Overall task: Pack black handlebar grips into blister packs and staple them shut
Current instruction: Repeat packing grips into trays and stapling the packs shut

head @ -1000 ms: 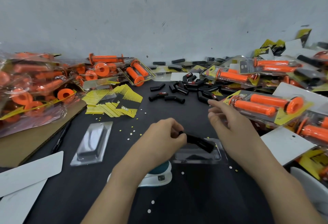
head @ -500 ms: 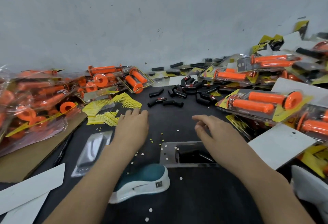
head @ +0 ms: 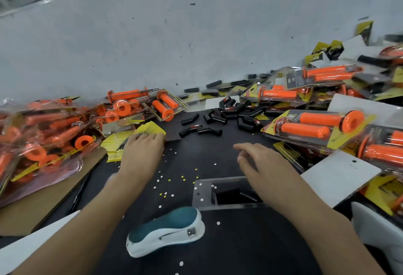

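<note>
A clear blister pack (head: 204, 191) lies on the black table in front of me, with black grips (head: 231, 194) inside its cavity. My right hand (head: 259, 161) hovers just above and beyond it, fingers spread, holding nothing. My left hand (head: 142, 150) rests flat on a stack of yellow-and-black printed cards (head: 150, 127) at the left centre, fingertips on the top card. A pile of loose black grips (head: 220, 117) lies further back. A teal and white stapler (head: 165, 231) sits near me between my forearms.
Packed orange grips (head: 316, 124) are heaped at the right, and bagged orange grips (head: 43, 135) at the left on brown cardboard (head: 43, 207). White backing cards (head: 340, 174) lie at the right. Punched paper dots (head: 170, 178) are scattered on the table. A grey wall is behind.
My left hand let go of the black grip, which now lies in the blister pack, and reached forward left onto the yellow cards. My right hand stayed over the pack.
</note>
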